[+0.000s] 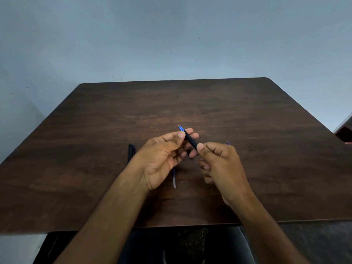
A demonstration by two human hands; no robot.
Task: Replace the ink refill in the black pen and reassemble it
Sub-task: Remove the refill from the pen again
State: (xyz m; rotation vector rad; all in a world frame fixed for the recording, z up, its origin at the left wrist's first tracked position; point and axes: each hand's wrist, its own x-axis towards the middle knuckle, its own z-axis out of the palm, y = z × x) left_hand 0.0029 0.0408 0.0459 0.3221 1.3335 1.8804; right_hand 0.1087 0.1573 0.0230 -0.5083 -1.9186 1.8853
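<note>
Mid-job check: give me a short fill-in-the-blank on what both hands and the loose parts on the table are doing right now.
1. Both hands grip the slim black pen barrel, whose tip is coloured ____.
2. The left hand pinches the barrel's ____ end.
3. The black pen cap lies on the dark wooden table to the ____ of the left hand.
4. The thin clear refill tube lies on the table, partly under the ____ hand.

Missing: blue; tip; left; left

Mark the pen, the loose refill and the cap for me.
pen (190, 139): head view, black barrel between both hands.
refill (174, 180): head view, clear end on table.
cap (131, 152): head view, black body.
</note>
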